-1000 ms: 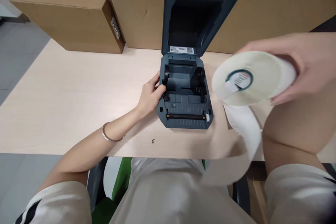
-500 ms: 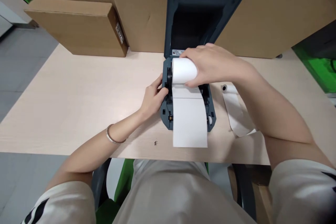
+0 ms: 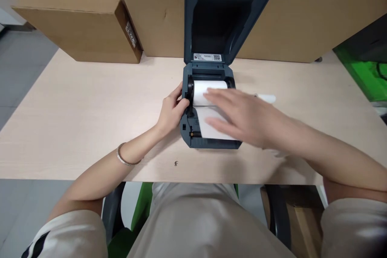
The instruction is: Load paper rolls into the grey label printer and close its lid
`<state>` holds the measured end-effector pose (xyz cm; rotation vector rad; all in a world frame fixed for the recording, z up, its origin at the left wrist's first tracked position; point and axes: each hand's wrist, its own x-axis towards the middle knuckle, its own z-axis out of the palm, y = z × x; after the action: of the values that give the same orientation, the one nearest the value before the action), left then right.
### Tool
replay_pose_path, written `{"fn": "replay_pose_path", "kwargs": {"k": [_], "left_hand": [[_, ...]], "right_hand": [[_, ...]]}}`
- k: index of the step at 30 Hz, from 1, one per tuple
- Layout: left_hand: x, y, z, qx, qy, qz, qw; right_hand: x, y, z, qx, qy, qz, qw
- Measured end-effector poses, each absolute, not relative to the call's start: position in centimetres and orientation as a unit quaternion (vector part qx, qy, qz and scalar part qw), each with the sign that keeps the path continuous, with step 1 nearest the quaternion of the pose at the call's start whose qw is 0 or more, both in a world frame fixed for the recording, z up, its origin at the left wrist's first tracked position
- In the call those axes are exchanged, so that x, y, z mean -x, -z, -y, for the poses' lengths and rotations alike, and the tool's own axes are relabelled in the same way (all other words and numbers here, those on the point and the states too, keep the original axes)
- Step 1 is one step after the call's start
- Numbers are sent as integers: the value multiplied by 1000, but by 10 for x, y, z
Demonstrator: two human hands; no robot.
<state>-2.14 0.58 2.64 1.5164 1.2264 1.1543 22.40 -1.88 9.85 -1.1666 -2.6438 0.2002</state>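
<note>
A dark blue-grey label printer [image 3: 208,71] sits on the table, its lid [image 3: 190,20] standing up at the back. Inside lies a white label roll [image 3: 198,92], between the black roll holders. From it a paper strip [image 3: 207,128] runs toward me over the printer's front part. My left hand [image 3: 169,113] grips the printer's left side, the thumb close to the left roll holder. Over the roll and strip is my right hand [image 3: 246,117], slightly blurred, fingers stretched and apart. Whether its fingertips touch the paper I cannot tell.
Behind the raised lid stands a large cardboard panel [image 3: 281,28]. A brown cardboard box [image 3: 69,28] is at the back left. Right of the printer, partly behind my right arm, lies a second white roll [image 3: 267,98]. A small dark mark [image 3: 176,163] shows near the table's front edge.
The roll has gone down into the printer, and my right hand has let go of it and moved toward me. The strip's front end has drawn back. My left hand keeps its hold.
</note>
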Motion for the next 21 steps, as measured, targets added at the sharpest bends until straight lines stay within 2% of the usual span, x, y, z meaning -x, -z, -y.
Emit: {"fn": "replay_pose_path", "kwargs": {"k": [6,10,15,19,21], "left_hand": [[20,-25,-6,-597,-474,-486,427],[20,-21,-8,-580,-487,-476,446],[23,-10,-11,-573,-488,-461,470],[18,-6,-11,-553,-508,-445,488],[12,-9,-11,-560,-519,-410,498]], "right_hand": [[-224,-71,78,333,-28,930,151],[-217,-71,85,328,9,938,110],[-218,-62,85,318,6,938,137],[-237,-97,68,298,-92,940,136],[-248,-133,46,338,-128,914,186]]}}
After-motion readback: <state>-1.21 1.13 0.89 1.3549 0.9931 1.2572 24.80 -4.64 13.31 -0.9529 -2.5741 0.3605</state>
